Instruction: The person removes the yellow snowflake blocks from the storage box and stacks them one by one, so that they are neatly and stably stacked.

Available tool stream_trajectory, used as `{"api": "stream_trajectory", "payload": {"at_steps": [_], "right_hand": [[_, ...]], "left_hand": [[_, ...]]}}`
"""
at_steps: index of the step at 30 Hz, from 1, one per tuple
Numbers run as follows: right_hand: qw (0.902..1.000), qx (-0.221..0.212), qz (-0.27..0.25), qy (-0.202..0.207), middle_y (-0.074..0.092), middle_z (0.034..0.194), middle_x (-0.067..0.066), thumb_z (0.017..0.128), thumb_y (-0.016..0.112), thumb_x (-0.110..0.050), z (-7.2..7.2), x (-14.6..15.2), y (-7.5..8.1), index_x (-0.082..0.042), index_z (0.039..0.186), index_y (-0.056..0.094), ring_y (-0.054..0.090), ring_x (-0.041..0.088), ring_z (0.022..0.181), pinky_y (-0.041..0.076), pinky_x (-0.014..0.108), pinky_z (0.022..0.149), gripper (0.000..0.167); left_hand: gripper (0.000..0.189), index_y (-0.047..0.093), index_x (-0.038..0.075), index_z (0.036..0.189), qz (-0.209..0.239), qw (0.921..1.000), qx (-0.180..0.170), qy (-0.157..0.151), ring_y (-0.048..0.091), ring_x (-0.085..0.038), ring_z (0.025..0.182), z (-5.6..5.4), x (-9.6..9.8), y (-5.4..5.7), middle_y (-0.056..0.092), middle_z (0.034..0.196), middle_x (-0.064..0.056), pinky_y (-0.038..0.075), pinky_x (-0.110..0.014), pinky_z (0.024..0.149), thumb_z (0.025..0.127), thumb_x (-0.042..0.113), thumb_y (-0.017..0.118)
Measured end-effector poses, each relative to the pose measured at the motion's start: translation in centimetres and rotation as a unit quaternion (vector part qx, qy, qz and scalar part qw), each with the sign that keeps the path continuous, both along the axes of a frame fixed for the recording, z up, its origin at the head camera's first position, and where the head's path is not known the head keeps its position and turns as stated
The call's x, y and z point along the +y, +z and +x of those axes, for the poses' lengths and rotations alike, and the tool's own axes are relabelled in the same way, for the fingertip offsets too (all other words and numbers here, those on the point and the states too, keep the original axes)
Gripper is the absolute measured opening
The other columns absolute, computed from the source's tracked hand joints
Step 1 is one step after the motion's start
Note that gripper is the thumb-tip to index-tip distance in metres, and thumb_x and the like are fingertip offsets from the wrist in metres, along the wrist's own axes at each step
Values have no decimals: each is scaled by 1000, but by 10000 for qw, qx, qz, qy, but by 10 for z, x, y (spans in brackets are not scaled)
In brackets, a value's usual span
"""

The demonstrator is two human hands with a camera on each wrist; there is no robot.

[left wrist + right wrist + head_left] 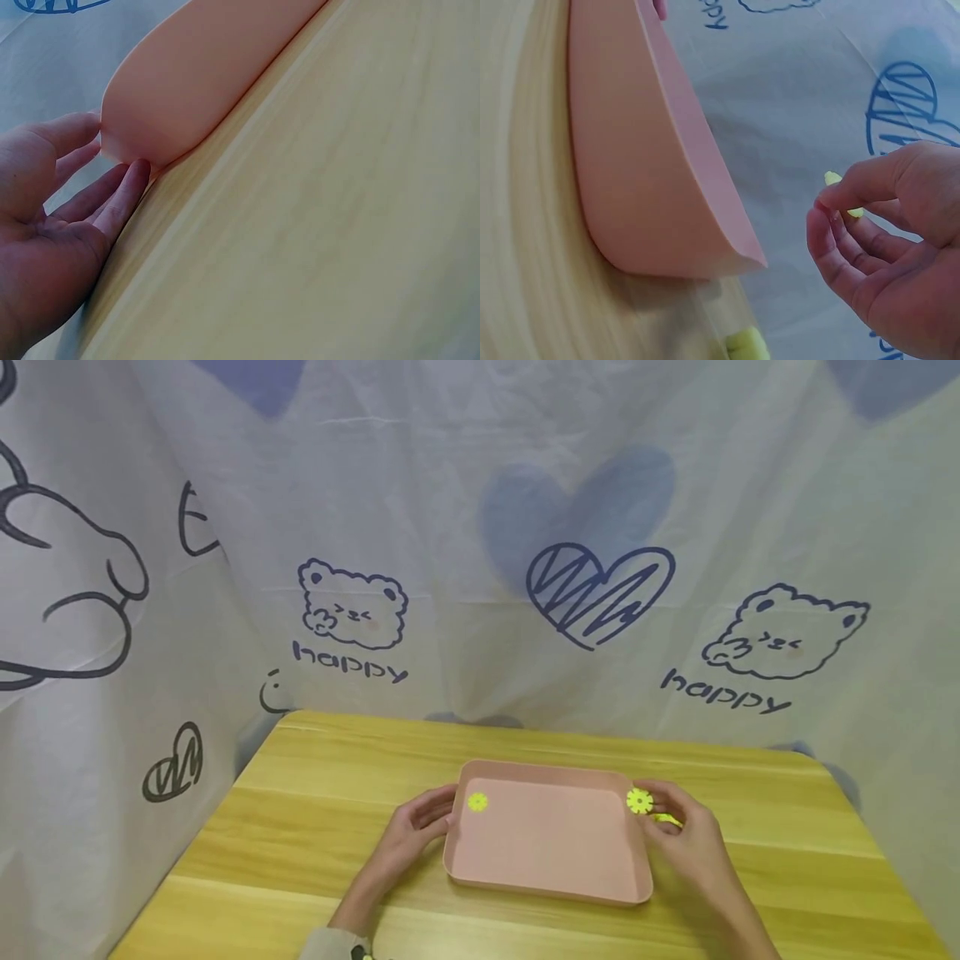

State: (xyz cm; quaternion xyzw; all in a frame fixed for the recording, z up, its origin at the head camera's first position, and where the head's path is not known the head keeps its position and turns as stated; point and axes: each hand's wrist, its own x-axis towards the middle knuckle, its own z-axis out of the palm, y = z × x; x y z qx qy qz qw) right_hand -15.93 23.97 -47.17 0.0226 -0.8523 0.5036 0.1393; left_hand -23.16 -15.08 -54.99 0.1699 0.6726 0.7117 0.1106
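Note:
A pink rectangular tray point(551, 835) stands on the wooden table between both hands. Inside it, toward the back left, lies a yellow notched disc point(477, 802). My left hand point(412, 827) touches the tray's left end from outside, with the fingertips on its wall point(172, 90). At the right end, my right hand point(686, 831) pinches another yellow notched disc point(640, 801) between thumb and fingertips. In the right wrist view that disc point(832, 178) appears edge-on and partly hidden by the fingers, apart from the tray.
More yellow pieces point(666, 818) show behind the right hand's fingers; one yellow piece point(748, 343) rests on the table past the tray's end. A white curtain point(465, 527) with printed hearts and bears hangs behind the table point(360, 752) and along its left.

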Motion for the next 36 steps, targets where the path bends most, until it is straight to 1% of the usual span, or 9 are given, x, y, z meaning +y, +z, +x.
{"api": "stream_trajectory", "payload": {"at_steps": [4, 7, 13, 19, 24, 29, 34, 36], "right_hand": [[9999, 134, -72, -37, 69, 122, 21, 90, 73, 7, -1, 10, 0, 1, 129, 65, 62, 3, 96, 58, 15, 76, 41], [9997, 209, -30, -91, 69, 120, 21, 90, 74, 6, -1, 18, -3, 2, 128, 66, 62, 1, 94, 58, 15, 74, 40], [9991, 148, 195, -338, 67, 120, 20, 90, 73, 6, -1, 34, -6, 2, 128, 65, 60, -1, 93, 58, 15, 73, 40], [9988, 82, 283, -399, 67, 122, 20, 92, 73, 1, -3, 46, -9, 0, 130, 65, 59, -2, 94, 57, 14, 73, 39], [9984, 128, 348, -418, 67, 120, 21, 91, 74, 2, -5, 54, -18, 2, 129, 66, 60, -3, 92, 57, 13, 74, 39], [9974, 174, 533, -445, 68, 114, 19, 90, 76, 0, -8, 60, -28, 2, 127, 67, 58, -3, 90, 56, 12, 72, 38], [9970, 146, 595, -466, 67, 105, 16, 90, 77, -2, -11, 64, -37, 2, 125, 68, 57, 2, 90, 54, 14, 69, 36], [9971, 157, 577, -471, 66, 105, 15, 90, 78, -2, -13, 65, -41, 1, 124, 69, 57, 5, 90, 53, 13, 70, 36]], "left_hand": [[52, 47, -5, 148, -16, 10000, -70, 41, 49, -41, 138, 0, 0, 1, 50, 150, -25, 50, -30, 106, 100, 4, 65], [52, 48, -4, 148, -31, 9999, -125, 70, 49, -39, 138, 1, 0, 2, 51, 150, -23, 50, -30, 106, 100, 5, 66], [52, 47, -6, 148, -37, 10000, -39, 4, 48, -41, 138, 0, 1, 2, 49, 150, -25, 50, -30, 106, 100, 4, 65], [52, 46, -7, 148, 19, 10000, 13, -60, 47, -42, 139, -1, 1, 4, 49, 150, -27, 50, -29, 106, 101, 3, 64], [52, 46, -7, 148, 16, 10000, 23, -51, 48, -43, 138, -1, 1, 2, 49, 150, -28, 50, -30, 106, 101, 4, 65], [51, 47, -6, 148, -17, 10000, 29, 6, 49, -42, 138, 0, 1, 2, 50, 150, -27, 51, -30, 104, 101, 5, 65], [51, 48, -5, 148, -58, 10000, -40, 70, 50, -40, 137, 1, 1, 2, 50, 149, -25, 52, -30, 104, 101, 4, 65], [51, 48, -4, 148, -57, 9999, -69, 75, 50, -40, 137, 1, 1, 2, 51, 149, -25, 52, -30, 104, 101, 4, 65]]}}
